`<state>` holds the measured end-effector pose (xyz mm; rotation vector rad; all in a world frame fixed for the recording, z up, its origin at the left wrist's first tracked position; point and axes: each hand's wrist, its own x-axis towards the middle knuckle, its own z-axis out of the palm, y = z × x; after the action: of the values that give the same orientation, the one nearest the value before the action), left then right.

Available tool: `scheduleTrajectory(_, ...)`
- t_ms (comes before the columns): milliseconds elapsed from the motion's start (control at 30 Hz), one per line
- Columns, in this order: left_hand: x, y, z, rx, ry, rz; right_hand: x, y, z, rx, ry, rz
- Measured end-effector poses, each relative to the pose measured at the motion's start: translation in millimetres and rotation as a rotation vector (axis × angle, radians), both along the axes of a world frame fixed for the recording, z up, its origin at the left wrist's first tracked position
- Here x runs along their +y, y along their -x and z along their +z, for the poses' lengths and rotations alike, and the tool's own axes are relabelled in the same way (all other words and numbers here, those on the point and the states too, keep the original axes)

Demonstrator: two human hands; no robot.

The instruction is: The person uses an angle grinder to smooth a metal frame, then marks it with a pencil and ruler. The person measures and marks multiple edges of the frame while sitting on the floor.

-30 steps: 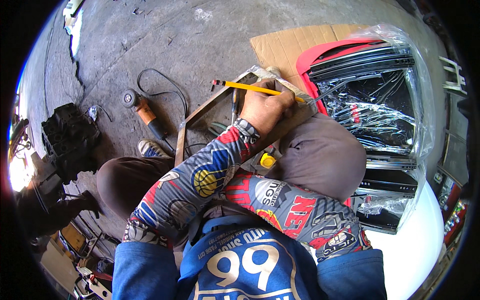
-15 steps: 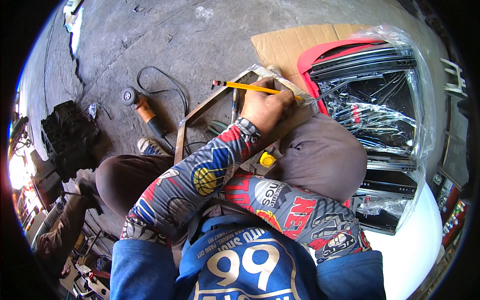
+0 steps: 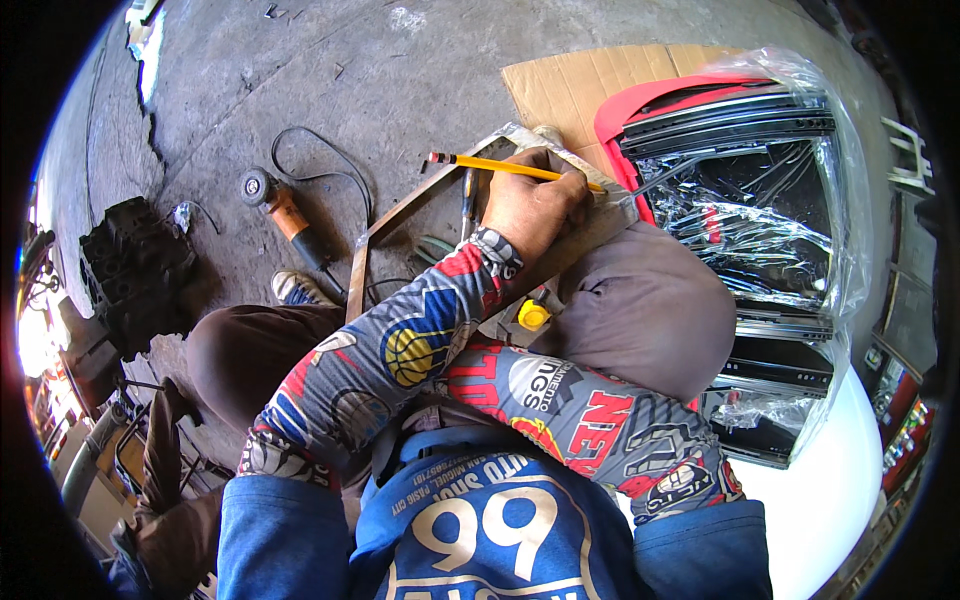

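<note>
My left hand (image 3: 532,205) is closed around a yellow pencil (image 3: 500,167). The pencil's eraser end points left and its tip slants down to the right, close to a corner of a metal frame (image 3: 400,217). That hand rests over the frame's right side, beside my knee. My right forearm (image 3: 590,415) passes beneath my left forearm, which hides the right hand. Inside the frame, near my left wrist, lies a slim dark-handled tool (image 3: 469,195), perhaps a screwdriver. A yellow tape measure (image 3: 534,316) sits below the frame, against my right thigh.
An orange and black angle grinder (image 3: 290,220) lies left of the frame, its cord looping above it. Right are cardboard (image 3: 560,90) and a red panel with plastic-wrapped black parts (image 3: 735,215). A dark engine-like block (image 3: 135,265) stands left. A person's brown-clad limb (image 3: 165,460) shows lower left.
The pencil and my left hand have shifted very slightly, the tip end a little lower left. At the lower left, the other person's brown-clad limb has moved.
</note>
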<state>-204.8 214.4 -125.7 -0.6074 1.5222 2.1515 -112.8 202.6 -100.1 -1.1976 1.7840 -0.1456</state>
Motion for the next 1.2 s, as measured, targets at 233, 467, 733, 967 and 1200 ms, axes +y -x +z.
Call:
scheduleTrajectory(233, -2, 0, -3, -0.021, -0.026, -0.030, 0, 1, 0, 0.001, -0.016, 0.008)
scheduleTrajectory(467, -19, 9, -9, -0.034, -0.008, 0.238, -5, 11, 9, 0.011, -0.055, 0.057)
scheduleTrajectory(733, -132, -6, -30, -0.266, -0.024, 0.316, -31, 15, 5, 0.022, -0.034, -0.014)
scheduleTrajectory(967, -227, -69, -14, -0.181, 0.353, 0.346, -18, 26, 1, 0.103, -0.024, -0.095)
scheduleTrajectory(1200, -291, -133, -55, -0.489, 0.366, 0.449, -19, 32, 0, -0.044, -0.242, 0.061)
